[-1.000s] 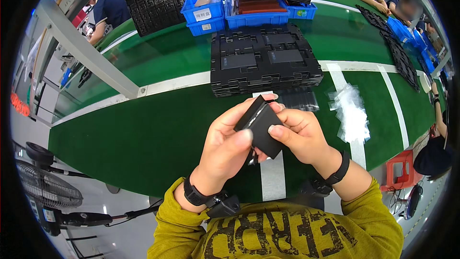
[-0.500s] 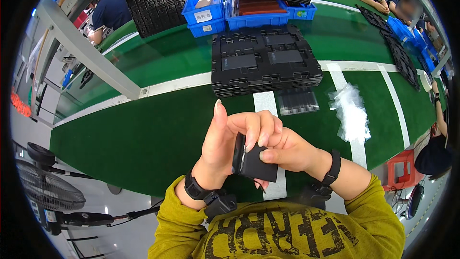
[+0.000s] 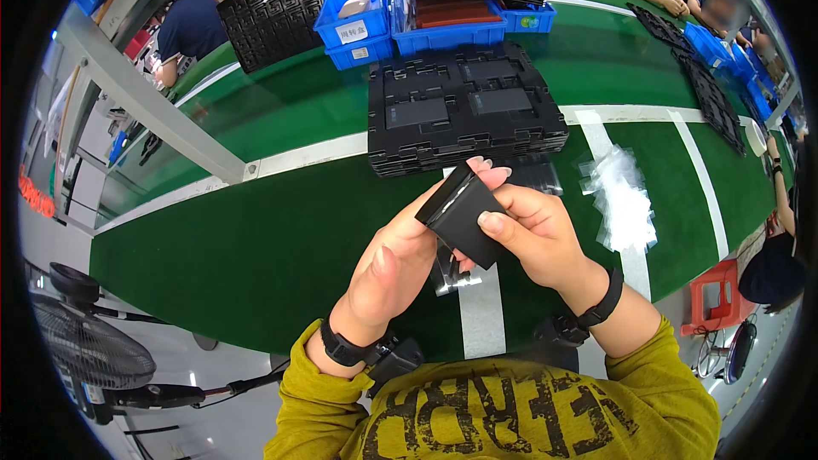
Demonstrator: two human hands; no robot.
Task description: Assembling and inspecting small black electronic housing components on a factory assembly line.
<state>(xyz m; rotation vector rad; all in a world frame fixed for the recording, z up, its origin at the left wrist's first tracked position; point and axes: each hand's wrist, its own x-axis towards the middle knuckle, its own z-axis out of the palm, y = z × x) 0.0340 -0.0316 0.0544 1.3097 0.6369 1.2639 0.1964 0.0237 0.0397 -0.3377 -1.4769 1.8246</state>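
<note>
The hands (image 3: 545, 234) support a flat black case (image 3: 470, 223) above a green table (image 3: 239, 247).

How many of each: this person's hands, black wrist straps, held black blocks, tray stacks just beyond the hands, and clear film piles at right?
Left hand and right hand: 2
Black wrist straps: 2
Held black block: 1
Black tray stack: 1
Clear film pile: 1
Total: 7

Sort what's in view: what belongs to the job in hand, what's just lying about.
Likely belongs:
flat black rectangular item, held in the right hand
black plastic tray stack
pile of clear film-like pieces

Apparently just lying about:
red plastic stool
dark wire-caged fan
blue plastic bins
</note>
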